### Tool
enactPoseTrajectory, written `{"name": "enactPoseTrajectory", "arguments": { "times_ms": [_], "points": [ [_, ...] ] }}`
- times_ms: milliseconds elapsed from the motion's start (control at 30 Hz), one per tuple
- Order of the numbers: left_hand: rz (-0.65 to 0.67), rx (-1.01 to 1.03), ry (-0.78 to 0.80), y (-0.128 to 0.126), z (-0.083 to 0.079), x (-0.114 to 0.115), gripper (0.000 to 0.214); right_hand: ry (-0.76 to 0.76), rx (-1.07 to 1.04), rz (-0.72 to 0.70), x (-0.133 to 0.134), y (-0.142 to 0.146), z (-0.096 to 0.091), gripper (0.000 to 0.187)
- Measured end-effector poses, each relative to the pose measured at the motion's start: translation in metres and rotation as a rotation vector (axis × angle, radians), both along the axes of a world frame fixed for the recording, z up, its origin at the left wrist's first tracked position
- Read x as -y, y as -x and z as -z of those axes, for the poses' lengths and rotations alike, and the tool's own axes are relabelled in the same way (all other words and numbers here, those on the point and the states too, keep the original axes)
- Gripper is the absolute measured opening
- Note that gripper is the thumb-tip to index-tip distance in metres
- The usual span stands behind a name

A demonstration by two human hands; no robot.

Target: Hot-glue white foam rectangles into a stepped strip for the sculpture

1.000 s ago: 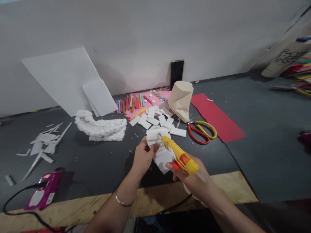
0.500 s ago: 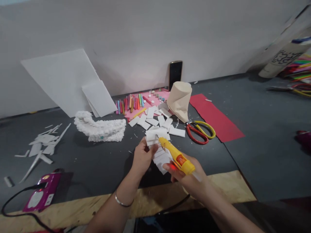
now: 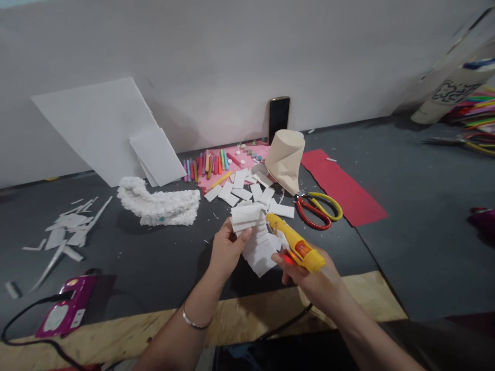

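My left hand (image 3: pixel 227 250) is closed on the left edge of a layered white paper piece (image 3: pixel 260 252), built of overlapping strips. In my right hand (image 3: pixel 309 275) is a yellow glue gun (image 3: pixel 296 241), its nozzle pointing up and left at the right edge of the paper piece. A red glow shows by my right fingers. Just beyond lie several loose white paper rectangles (image 3: pixel 242 194). Scissors (image 3: pixel 319 210) with one red and one yellow handle rest to the right. A fluffy white curved piece (image 3: pixel 162 207) sits to the left.
Behind are crayons (image 3: pixel 211 164) on pink paper, a beige cone-like paper form (image 3: pixel 286 157) and a leaning phone (image 3: pixel 279 118). Red paper (image 3: pixel 344 188) lies right. At left are white scraps (image 3: pixel 73 226), a magenta power box (image 3: pixel 67 306) with a black cable, and leaning white sheets (image 3: pixel 96 123).
The glue gun and my right hand have shifted right, moving the nozzle off the top strip to the paper's right edge. My left hand keeps its hold.
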State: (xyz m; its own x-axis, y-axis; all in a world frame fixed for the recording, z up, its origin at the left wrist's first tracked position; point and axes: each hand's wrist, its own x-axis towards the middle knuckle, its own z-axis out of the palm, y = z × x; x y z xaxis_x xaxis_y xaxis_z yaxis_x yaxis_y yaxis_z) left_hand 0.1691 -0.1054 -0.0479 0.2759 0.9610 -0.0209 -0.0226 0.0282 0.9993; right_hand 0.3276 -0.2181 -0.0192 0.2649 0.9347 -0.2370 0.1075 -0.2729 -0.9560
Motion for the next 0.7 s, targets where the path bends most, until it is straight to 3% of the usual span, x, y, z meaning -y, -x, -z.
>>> {"name": "enactPoseTrajectory", "arguments": {
  "times_ms": [133, 367, 700],
  "points": [
    [-0.011, 0.019, 0.007, 0.000, 0.001, -0.001, 0.037, 0.011, -0.021, 0.032, -0.003, -0.002, -0.003, 0.025],
    [0.004, 0.168, 0.187, -0.003, -0.001, 0.001, 0.041, -0.146, 0.006, 0.149, -0.024, -0.010, 0.001, 0.029],
    [0.051, 0.162, 0.209, -0.002, 0.002, 0.002, 0.042, -0.160, -0.163, 0.029, -0.057, -0.011, 0.022, 0.042]
  ]
}}
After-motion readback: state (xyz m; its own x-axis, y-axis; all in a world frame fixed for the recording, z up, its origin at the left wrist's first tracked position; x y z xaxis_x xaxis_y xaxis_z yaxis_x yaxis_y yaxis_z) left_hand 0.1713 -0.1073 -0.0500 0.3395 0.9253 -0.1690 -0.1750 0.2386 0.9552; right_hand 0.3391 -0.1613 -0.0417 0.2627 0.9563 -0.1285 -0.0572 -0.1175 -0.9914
